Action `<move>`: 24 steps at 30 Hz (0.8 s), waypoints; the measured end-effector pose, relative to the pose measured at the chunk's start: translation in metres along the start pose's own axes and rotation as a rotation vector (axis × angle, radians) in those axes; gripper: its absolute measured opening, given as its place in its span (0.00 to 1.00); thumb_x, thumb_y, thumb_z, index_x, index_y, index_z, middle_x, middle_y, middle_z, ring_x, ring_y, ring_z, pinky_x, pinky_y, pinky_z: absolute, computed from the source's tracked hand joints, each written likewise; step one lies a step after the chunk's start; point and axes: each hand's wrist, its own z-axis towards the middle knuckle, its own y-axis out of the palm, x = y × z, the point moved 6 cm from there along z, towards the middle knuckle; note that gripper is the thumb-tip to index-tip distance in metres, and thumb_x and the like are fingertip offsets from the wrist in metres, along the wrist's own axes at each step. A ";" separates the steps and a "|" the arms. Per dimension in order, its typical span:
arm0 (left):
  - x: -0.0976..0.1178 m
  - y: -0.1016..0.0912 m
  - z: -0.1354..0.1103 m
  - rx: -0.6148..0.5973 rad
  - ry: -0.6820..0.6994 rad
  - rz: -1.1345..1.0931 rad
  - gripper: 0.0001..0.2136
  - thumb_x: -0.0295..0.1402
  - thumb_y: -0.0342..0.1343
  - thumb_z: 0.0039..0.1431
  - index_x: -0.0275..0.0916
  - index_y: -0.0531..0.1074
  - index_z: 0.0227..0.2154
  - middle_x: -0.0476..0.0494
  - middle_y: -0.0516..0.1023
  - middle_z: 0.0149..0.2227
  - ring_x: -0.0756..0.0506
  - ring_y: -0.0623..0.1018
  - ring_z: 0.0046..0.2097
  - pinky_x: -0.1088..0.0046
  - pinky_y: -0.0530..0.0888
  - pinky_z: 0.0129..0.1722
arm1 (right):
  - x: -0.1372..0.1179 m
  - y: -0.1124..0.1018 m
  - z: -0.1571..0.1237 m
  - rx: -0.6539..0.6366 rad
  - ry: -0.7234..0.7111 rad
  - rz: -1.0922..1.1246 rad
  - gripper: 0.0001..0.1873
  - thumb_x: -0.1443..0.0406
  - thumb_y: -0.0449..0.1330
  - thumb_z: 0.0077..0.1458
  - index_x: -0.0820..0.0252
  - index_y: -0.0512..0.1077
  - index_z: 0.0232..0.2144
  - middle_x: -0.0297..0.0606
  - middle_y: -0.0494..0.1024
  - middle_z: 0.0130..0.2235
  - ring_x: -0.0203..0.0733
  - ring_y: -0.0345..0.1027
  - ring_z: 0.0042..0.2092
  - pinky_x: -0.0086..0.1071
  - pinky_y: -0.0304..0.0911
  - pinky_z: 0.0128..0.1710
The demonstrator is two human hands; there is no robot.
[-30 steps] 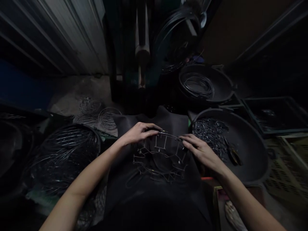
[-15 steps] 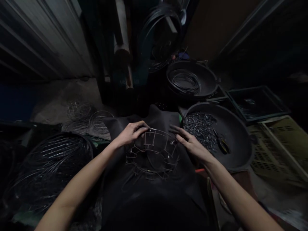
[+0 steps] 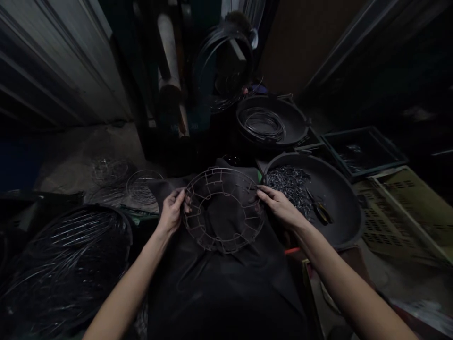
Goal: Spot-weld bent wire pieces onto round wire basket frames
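A round wire frame, made of rings joined by bent wire pieces, is held up over a dark cloth that drapes across my lap. My left hand grips its left rim, thumb in front and fingers behind the wire. On the opposite side, my right hand pinches the right rim between thumb and fingers. The frame's open middle faces me, and the cloth shows through it.
To the right, a black pan holds many small metal pieces and yellow-handled pliers. Another pan behind it contains coiled wire. Wire lengths fill a tub at left. A yellow crate stands far right.
The wire frame has turned to face me more fully. My left hand has moved left and down onto its side, and my right hand has closed on the right rim.
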 end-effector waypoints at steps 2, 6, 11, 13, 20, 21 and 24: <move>-0.025 -0.005 -0.014 -0.011 -0.086 0.017 0.23 0.45 0.61 0.50 0.32 0.67 0.43 0.52 0.71 0.22 0.55 0.68 0.18 0.82 0.66 0.20 | 0.008 0.001 -0.001 -0.040 0.035 -0.022 0.27 0.49 0.57 0.51 0.61 0.72 0.47 0.42 0.77 0.45 0.46 0.71 0.47 0.41 0.63 0.50; -0.047 -0.017 -0.032 -0.026 -0.141 0.065 0.23 0.45 0.59 0.52 0.31 0.68 0.43 0.51 0.71 0.22 0.54 0.70 0.20 0.82 0.67 0.22 | 0.021 0.002 -0.009 0.004 0.049 -0.074 0.23 0.52 0.60 0.49 0.62 0.75 0.42 0.42 0.78 0.44 0.48 0.71 0.47 0.41 0.63 0.50; -0.049 -0.016 -0.035 -0.021 -0.152 0.018 0.21 0.45 0.60 0.51 0.34 0.68 0.41 0.55 0.67 0.20 0.57 0.65 0.18 0.83 0.63 0.18 | 0.020 0.001 -0.013 0.044 0.032 -0.113 0.21 0.54 0.61 0.48 0.63 0.77 0.39 0.42 0.79 0.42 0.49 0.72 0.45 0.41 0.64 0.49; -0.051 -0.014 -0.034 -0.008 -0.165 -0.032 0.21 0.45 0.62 0.49 0.34 0.68 0.40 0.56 0.65 0.19 0.57 0.63 0.17 0.82 0.63 0.17 | 0.021 -0.001 -0.011 0.051 0.034 -0.103 0.20 0.54 0.61 0.47 0.62 0.77 0.39 0.42 0.79 0.41 0.49 0.72 0.45 0.41 0.64 0.49; -0.063 -0.019 -0.028 0.102 -0.210 -0.189 0.23 0.42 0.68 0.39 0.35 0.68 0.36 0.57 0.63 0.18 0.58 0.60 0.17 0.83 0.63 0.17 | 0.055 0.009 -0.023 -0.004 0.180 0.312 0.19 0.53 0.63 0.47 0.57 0.77 0.39 0.38 0.80 0.38 0.43 0.75 0.37 0.37 0.70 0.41; -0.063 -0.020 -0.027 0.109 -0.213 -0.196 0.23 0.41 0.69 0.39 0.35 0.68 0.36 0.57 0.63 0.18 0.58 0.60 0.17 0.83 0.64 0.17 | 0.060 0.011 -0.027 -0.006 0.204 0.368 0.19 0.55 0.64 0.46 0.57 0.76 0.39 0.38 0.80 0.38 0.41 0.75 0.35 0.36 0.70 0.40; -0.063 -0.018 -0.026 0.117 -0.228 -0.235 0.24 0.40 0.70 0.38 0.34 0.68 0.36 0.57 0.63 0.18 0.58 0.61 0.17 0.83 0.65 0.16 | 0.069 0.012 -0.037 0.032 0.245 0.457 0.19 0.58 0.66 0.45 0.58 0.75 0.41 0.38 0.80 0.37 0.38 0.75 0.32 0.31 0.70 0.36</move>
